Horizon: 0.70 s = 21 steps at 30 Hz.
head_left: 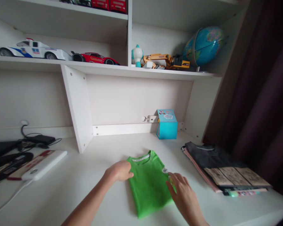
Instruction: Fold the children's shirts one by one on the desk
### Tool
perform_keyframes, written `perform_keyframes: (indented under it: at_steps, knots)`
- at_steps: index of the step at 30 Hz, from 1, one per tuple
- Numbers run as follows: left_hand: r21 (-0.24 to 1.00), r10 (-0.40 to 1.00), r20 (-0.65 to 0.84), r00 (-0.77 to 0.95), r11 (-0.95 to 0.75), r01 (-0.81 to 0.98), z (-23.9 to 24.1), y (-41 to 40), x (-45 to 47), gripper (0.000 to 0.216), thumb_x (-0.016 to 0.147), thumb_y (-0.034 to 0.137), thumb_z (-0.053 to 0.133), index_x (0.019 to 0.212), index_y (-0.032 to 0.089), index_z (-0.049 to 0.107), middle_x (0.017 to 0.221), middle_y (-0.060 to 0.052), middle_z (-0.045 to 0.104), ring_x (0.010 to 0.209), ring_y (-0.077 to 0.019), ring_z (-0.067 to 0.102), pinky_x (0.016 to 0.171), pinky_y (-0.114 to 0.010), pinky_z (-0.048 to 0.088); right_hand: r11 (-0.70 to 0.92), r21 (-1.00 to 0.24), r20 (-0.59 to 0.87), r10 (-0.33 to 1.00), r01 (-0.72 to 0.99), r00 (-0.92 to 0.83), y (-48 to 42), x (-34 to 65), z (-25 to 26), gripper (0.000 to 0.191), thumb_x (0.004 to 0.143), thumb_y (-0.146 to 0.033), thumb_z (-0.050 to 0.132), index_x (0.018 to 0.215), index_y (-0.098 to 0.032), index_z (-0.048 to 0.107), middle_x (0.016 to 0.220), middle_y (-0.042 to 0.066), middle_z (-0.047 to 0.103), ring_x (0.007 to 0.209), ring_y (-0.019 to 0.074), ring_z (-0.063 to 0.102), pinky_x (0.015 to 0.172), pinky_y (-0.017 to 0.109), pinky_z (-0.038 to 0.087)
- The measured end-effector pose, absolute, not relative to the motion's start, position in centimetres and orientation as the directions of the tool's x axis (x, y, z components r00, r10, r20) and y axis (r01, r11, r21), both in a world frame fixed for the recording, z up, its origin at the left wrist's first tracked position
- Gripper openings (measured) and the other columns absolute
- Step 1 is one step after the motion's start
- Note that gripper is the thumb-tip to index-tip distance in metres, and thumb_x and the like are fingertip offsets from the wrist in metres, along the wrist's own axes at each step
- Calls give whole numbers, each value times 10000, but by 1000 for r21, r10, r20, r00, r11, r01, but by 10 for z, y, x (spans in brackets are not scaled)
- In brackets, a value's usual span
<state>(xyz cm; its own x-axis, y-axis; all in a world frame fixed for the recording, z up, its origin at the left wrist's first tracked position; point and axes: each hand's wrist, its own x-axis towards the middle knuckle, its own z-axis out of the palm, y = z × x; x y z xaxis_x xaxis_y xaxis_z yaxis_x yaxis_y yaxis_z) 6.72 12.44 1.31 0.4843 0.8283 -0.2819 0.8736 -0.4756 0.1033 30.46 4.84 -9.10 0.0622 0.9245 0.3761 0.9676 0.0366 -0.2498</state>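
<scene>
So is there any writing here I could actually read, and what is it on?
None can be read.
Green shirt neck label: white strip, print too small.
Blue box: pictures, lettering blurred.
Police toy car: markings blurred.
Folded dark shirt panels: print unreadable.

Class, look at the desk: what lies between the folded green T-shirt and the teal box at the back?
Nothing: in the head view, only bare white desk separates green T-shirt and teal box.

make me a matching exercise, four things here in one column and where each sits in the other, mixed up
Things:
1. folded bright green t-shirt
2. blue round globe
3. small turquoise cardboard box
4. stack of dark folded clothes

Places:
a. on the shelf, far right
b. at the back of the desk, by the wall
c. under both hands
d. on the desk, right of the hands

Pairs: 1-c, 2-a, 3-b, 4-d
</scene>
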Motion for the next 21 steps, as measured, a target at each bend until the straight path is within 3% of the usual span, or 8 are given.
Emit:
perform_keyframes:
  at_steps: [2,4,6,10,15,17,21]
  knots:
    - [73,848,-294,440,-439,895,2,114,71,319,800,325,449,772,111,685,791,-163,670,724,-290,633,620,-336,464,-45,-263,278,953,964,121,59,318,-89,258,880,-273,418,1042,-142,570,959,121,604,907,266,573,692,328,432]
    - [118,869,-243,430,-414,903,-12,105,75,338,810,326,441,844,87,678,888,-192,659,832,-315,622,710,-367,470,-54,-306,192,974,951,117,70,324,-91,211,876,-271,432,944,-143,584,899,111,611,829,248,593,643,303,407]
    - [189,900,-144,411,-383,904,-29,100,80,364,820,305,436,1007,62,633,1035,-209,619,983,-319,574,838,-381,435,-35,-344,161,982,938,96,77,322,-94,150,849,-250,475,898,-151,576,874,97,624,782,228,604,617,279,384]
    - [429,960,-38,278,-236,872,-61,104,89,564,796,258,504,1315,81,371,1288,-177,465,1186,-253,437,987,-318,330,12,-399,178,982,917,64,81,320,-95,92,794,-180,497,874,-184,542,815,51,653,773,201,611,606,242,357]
    - [867,960,-161,228,28,497,-80,110,108,688,739,162,570,1350,92,260,1222,-155,496,1014,-184,548,841,-267,451,99,-452,236,972,886,11,76,345,-81,112,784,-157,430,861,-207,495,757,30,654,733,186,617,597,231,358]
    - [925,965,-107,238,9,379,-74,111,125,650,739,136,560,1331,108,293,1201,-138,502,909,-155,574,787,-254,470,124,-462,261,965,878,1,74,363,-69,137,788,-180,419,899,-211,492,747,28,659,729,197,623,605,241,370]
    - [896,935,202,291,-296,331,-35,115,180,561,730,120,561,1269,161,412,1169,-80,524,791,-118,547,757,-253,471,152,-463,396,917,873,50,69,414,-28,203,789,-277,414,961,-216,504,826,52,672,753,227,633,628,271,399]
